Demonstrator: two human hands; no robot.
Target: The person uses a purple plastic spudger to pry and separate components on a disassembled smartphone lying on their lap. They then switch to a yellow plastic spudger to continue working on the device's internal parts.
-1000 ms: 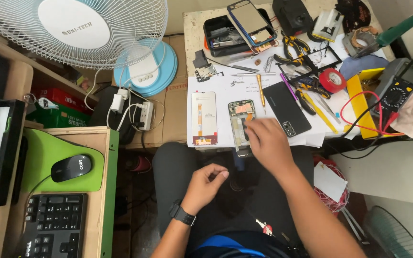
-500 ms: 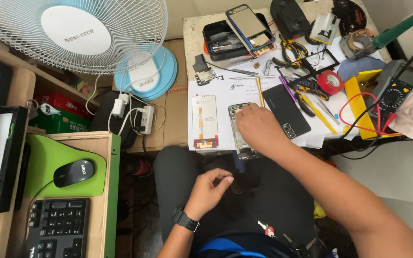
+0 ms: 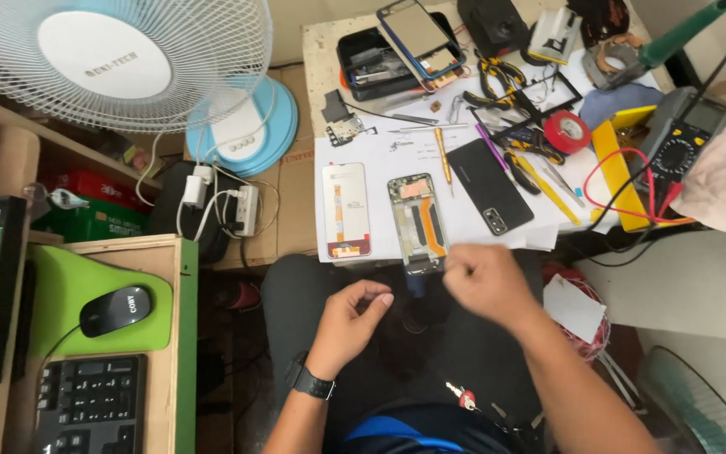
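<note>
An opened phone body (image 3: 418, 220) with orange flex cables lies at the near edge of the white table (image 3: 384, 155). A white display panel (image 3: 346, 210) lies to its left and a black back cover (image 3: 489, 185) to its right. My right hand (image 3: 482, 279) hovers just below the opened phone, over my lap, blurred, with its fingers curled in. My left hand (image 3: 350, 321), with a black watch on the wrist, is over my lap with thumb and forefinger pinched together. Whether either hand holds something tiny does not show.
A yellow screwdriver (image 3: 441, 153), pliers (image 3: 497, 80), red tape roll (image 3: 567, 132), multimeter (image 3: 682, 134) with red leads and a tray of phone parts (image 3: 376, 63) crowd the table. A fan (image 3: 119, 59) stands at left, above a power strip (image 3: 245, 210), mouse (image 3: 115, 309) and keyboard (image 3: 86, 403).
My right hand has drawn back off the opened phone toward my lap. My left hand has lifted a little and its fingers have pinched closer.
</note>
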